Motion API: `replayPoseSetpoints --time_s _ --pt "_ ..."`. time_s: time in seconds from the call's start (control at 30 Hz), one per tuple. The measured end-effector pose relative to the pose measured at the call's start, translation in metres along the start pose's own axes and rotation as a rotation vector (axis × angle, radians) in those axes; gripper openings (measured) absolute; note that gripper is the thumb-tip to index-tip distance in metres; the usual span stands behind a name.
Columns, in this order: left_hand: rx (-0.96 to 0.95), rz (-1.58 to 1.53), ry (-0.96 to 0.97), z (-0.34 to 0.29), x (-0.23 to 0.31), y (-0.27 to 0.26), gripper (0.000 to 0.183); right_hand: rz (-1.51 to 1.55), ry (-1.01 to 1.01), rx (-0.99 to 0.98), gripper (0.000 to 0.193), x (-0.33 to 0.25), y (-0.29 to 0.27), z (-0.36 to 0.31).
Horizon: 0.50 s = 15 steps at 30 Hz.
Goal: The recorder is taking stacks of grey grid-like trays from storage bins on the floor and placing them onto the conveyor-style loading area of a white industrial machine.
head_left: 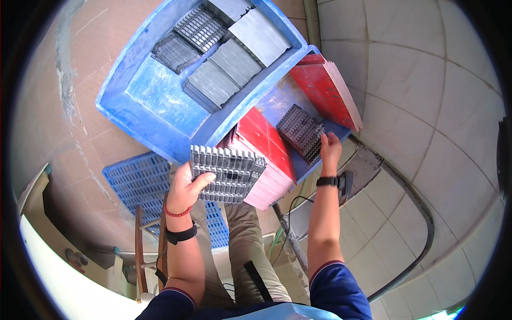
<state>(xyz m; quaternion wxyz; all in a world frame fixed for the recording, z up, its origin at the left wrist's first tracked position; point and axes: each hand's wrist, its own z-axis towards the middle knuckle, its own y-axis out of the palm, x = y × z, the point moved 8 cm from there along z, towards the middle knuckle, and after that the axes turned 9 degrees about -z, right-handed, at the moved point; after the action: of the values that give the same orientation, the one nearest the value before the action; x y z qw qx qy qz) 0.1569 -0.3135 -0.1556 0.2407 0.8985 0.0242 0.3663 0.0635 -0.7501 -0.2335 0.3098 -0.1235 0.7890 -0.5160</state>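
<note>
My left hand (188,186) grips a stack of dark grey ribbed plates (226,173), its thumb across the top face and its fingers hidden underneath. The stack is held up in front of my legs, by a pile of red and pink sheets (269,176). Out to the right, my right hand (330,149) is closed, thumb and fingers pinched at the right edge of another stack of dark slotted plates (300,130). That stack lies in a smaller blue bin (337,129), between the red sheets and a leaning pile of red boards (325,85).
A large blue tub (122,98) stands ahead, holding several stacks of grey plates (226,66) and dark grid-like pieces (200,29). A blue slotted plastic pallet (136,178) lies on the floor at left. At right, a bent dark metal rail (421,202) curves over the tiles.
</note>
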Motion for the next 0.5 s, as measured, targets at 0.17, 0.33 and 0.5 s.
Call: replayPoseSetpoints --time_s 0.17,0.33,0.5 --pt "0.001 0.047 0.007 0.002 -0.001 -0.008 0.029 -0.565 -0.087 -0.003 0.057 0.0 0.022 0.024" --pt "0.0 0.019 -0.016 0.002 -0.001 -0.009 0.03 -0.598 -0.16 0.028 0.05 -0.007 0.024 0.018" --pt "0.006 0.054 0.006 0.005 0.003 -0.009 0.03 -0.732 -0.249 0.071 0.041 -0.022 0.022 0.016"
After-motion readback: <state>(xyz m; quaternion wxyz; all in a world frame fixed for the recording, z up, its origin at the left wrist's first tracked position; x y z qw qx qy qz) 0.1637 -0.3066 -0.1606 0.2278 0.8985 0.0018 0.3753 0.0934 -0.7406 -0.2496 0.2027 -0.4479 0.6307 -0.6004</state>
